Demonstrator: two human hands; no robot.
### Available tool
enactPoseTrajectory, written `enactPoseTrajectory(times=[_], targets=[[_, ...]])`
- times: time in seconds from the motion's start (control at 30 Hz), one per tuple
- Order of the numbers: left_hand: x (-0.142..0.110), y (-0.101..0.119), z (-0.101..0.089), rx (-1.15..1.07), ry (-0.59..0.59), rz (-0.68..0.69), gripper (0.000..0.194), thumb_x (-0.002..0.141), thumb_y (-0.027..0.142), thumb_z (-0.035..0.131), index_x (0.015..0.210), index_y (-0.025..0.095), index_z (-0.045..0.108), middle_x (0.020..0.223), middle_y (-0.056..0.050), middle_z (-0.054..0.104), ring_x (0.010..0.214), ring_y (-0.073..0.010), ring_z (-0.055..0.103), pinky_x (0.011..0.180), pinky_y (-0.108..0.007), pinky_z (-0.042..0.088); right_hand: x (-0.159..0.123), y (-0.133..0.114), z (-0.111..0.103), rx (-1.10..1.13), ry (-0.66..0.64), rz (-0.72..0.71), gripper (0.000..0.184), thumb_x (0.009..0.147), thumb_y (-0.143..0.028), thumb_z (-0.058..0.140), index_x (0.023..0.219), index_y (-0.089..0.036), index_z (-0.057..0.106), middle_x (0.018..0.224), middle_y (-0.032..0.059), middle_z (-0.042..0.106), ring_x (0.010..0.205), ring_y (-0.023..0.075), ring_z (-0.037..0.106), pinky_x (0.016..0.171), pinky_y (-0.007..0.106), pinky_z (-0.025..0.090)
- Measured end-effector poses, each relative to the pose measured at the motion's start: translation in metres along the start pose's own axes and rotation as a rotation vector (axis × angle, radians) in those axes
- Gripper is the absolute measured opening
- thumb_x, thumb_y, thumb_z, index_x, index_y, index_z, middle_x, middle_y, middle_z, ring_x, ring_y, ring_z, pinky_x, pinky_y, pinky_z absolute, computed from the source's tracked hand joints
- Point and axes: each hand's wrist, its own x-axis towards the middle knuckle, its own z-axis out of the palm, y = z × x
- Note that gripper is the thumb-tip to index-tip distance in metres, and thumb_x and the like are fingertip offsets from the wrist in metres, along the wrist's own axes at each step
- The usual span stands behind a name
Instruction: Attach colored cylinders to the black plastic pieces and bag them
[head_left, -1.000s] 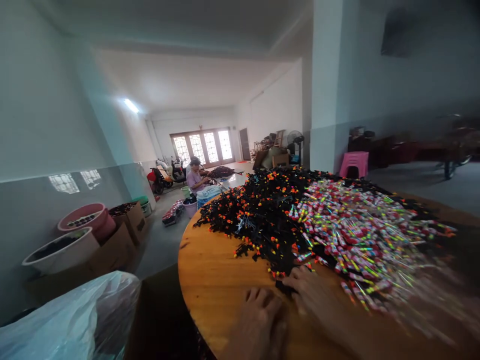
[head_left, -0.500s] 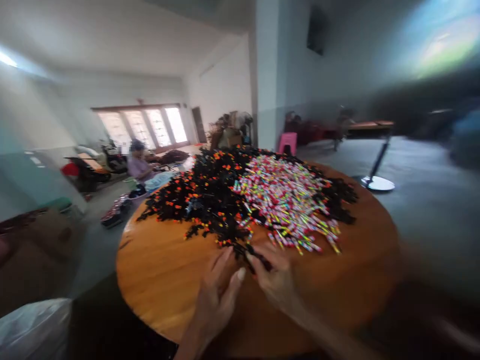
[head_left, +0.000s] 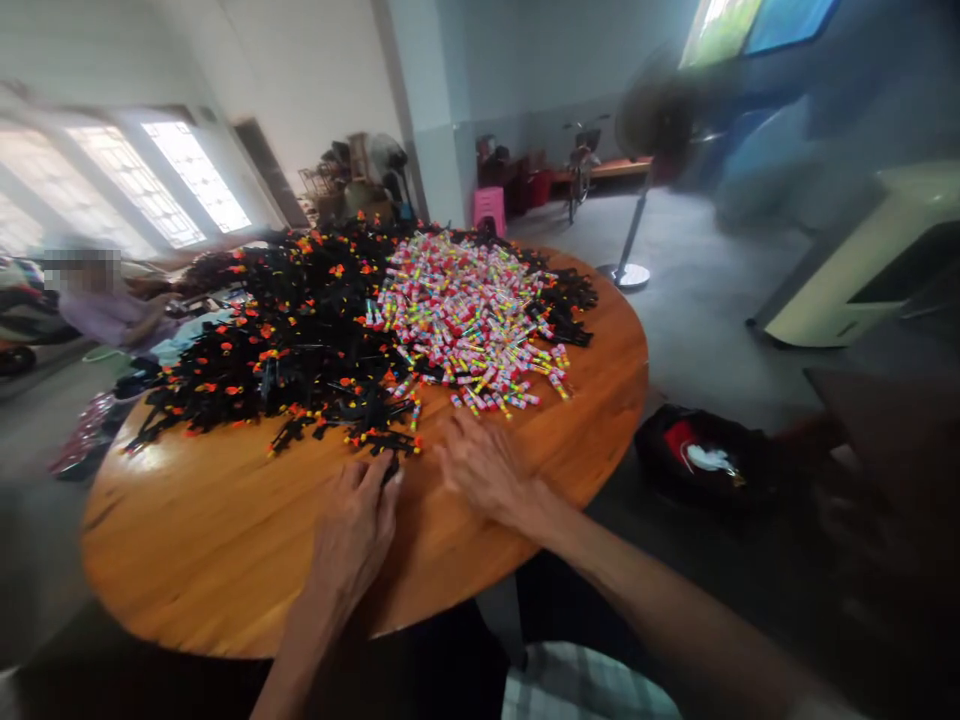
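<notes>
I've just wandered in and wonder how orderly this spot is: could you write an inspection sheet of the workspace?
Surface: wooden table with a rounded edge.
Job's things: heap of black pieces with orange and yellow tips, against a pile of colourful tubes.
Clutter: stray tubes at the pile's near edge.
Hands: left hand has a small dark piece at its fingertips; right hand blurred, its grip unclear.
Cables: nothing seen.
Surroundings: pink stool, standing fan, another person at left.
</notes>
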Motion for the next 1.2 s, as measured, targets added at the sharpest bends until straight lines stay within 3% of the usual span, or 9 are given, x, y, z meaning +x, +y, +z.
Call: enactPoseTrajectory(times=[0.07,0.13,0.4,0.57,0.8,0.97,1.13,1.2], targets=[[0.000,-0.003,0.005,0.131,-0.052,0.041,0.037,0.103,0.036,0.044,0.125,0.016,0.067,0.096,-0.011,0.063,0.087,-0.0251,0.061,0.080,-0.041,0.055,0.014,0.014,-0.008,-0.288,-0.082,0.068,0.039,0.092,-0.016,0.052,0.129,-0.007,0.063,0.124,0.0234,0.063,0.096,0.0286,0.067,0.081,0.040,0.054],[-0.002,-0.002,0.008,0.195,-0.084,0.071,0.037,0.103,0.038,0.048,0.129,0.017,0.065,0.097,-0.011,0.062,0.092,-0.0264,0.059,0.083,-0.042,0.054,0.027,0.023,-0.012,-0.433,-0.192,0.060,0.043,0.092,-0.015,0.052,0.133,-0.006,0.061,0.127,0.0260,0.061,0.098,0.0300,0.067,0.081,0.039,0.054],[-0.008,-0.002,0.007,0.102,-0.093,0.082,0.036,0.102,0.034,0.053,0.133,0.018,0.060,0.101,-0.010,0.061,0.099,-0.0263,0.055,0.088,-0.043,0.053,0.041,0.035,-0.010,-0.582,-0.271,-0.012,0.040,0.096,-0.006,0.035,0.126,-0.002,0.062,0.123,0.0258,0.061,0.094,0.0289,0.068,0.075,0.038,0.053],[-0.011,-0.010,0.006,-0.003,-0.079,0.100,0.039,0.101,0.030,0.054,0.139,0.023,0.056,0.105,-0.009,0.063,0.101,-0.0255,0.056,0.089,-0.043,0.053,0.041,0.038,-0.011,-0.603,-0.261,-0.124,0.038,0.095,-0.009,0.041,0.127,-0.007,0.061,0.122,0.0225,0.062,0.098,0.0283,0.067,0.074,0.035,0.052],[-0.012,-0.016,0.005,-0.095,-0.078,0.189,0.024,0.099,0.027,0.057,0.121,0.022,0.067,0.113,-0.009,0.066,0.102,-0.0239,0.058,0.090,-0.043,0.053,0.035,0.032,-0.011,-0.538,-0.265,-0.107,0.033,0.090,-0.016,0.055,0.122,-0.011,0.063,0.115,0.0175,0.066,0.092,0.0257,0.067,0.074,0.033,0.050],[-0.013,-0.015,0.003,-0.118,-0.085,0.198,0.025,0.099,0.030,0.059,0.120,0.021,0.070,0.112,-0.010,0.066,0.102,-0.0240,0.060,0.090,-0.043,0.053,0.017,0.029,-0.009,-0.358,-0.215,-0.121,0.023,0.097,-0.019,0.049,0.111,-0.014,0.065,0.108,0.0112,0.067,0.094,0.0218,0.064,0.080,0.032,0.046],[-0.013,-0.014,0.004,-0.121,-0.068,0.191,0.024,0.101,0.030,0.056,0.117,0.020,0.071,0.111,-0.010,0.068,0.101,-0.0232,0.061,0.090,-0.044,0.052,0.022,0.029,0.000,-0.391,-0.224,-0.121,0.027,0.100,-0.023,0.045,0.099,-0.014,0.070,0.101,0.0127,0.067,0.085,0.0222,0.063,0.072,0.033,0.043],[-0.014,-0.014,0.005,-0.114,-0.059,0.192,0.024,0.100,0.030,0.056,0.117,0.020,0.071,0.112,-0.010,0.068,0.101,-0.0233,0.060,0.090,-0.044,0.052,0.019,0.031,0.004,-0.350,-0.197,-0.166,0.027,0.100,-0.021,0.044,0.100,-0.013,0.070,0.102,0.0137,0.067,0.089,0.0232,0.063,0.075,0.033,0.044]])
